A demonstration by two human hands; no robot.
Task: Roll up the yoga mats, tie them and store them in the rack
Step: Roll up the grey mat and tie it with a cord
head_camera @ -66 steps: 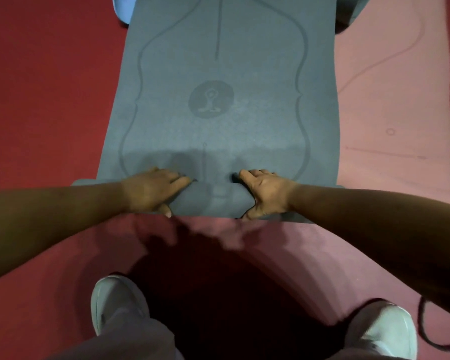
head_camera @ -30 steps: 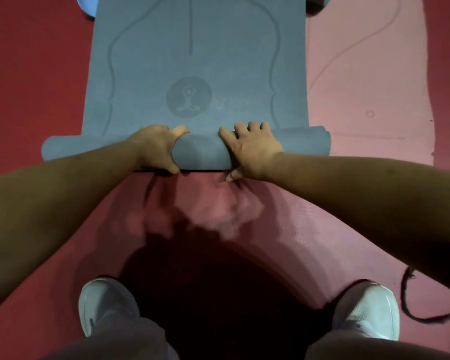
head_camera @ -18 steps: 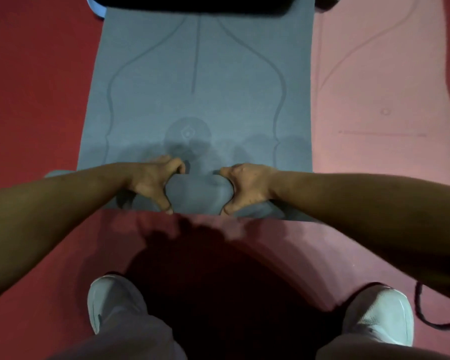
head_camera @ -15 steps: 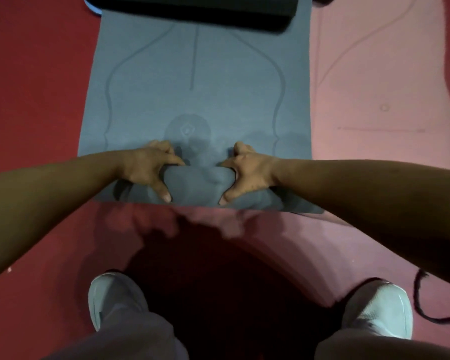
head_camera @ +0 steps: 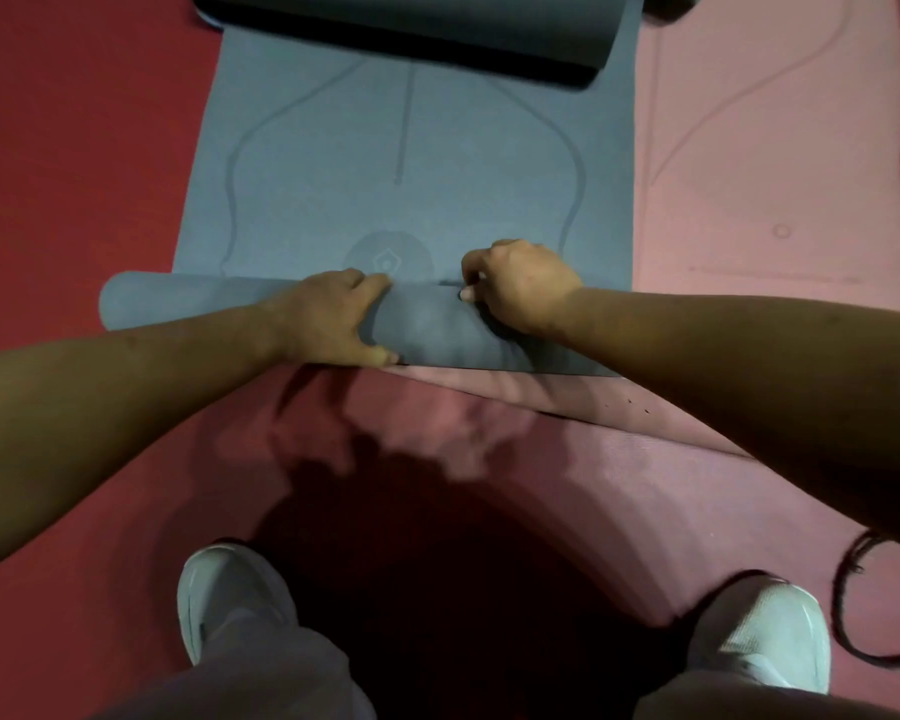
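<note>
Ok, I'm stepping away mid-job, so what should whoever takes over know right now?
Hands: left hand grips the roll of the grey-blue yoga mat, fingers over the top, thumb on the near side; right hand curls its fingers on the roll's far edge.
Things: most of that mat lies flat ahead; a rolled black mat lies at its far end; a pink mat lies flat to the right.
Done: near end rolled.
Left: finish rolling, tie, store; no rack in view.
</note>
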